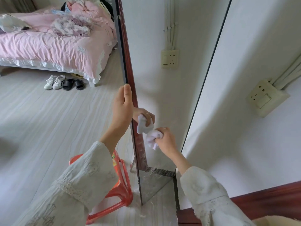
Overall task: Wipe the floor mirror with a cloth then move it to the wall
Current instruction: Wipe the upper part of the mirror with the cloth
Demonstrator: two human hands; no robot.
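The right hand (165, 140) bunches the white cloth (152, 138) in curled fingers against the mirror (162, 95) glass. The left hand (122, 106) grips its left edge, thumb up.

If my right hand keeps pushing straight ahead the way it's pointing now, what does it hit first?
Most likely the floor mirror glass itself. The right hand grips the cloth bunched ahead of its knuckles, so the cloth would press the glass first. Depth is hard to judge; it may already be touching.
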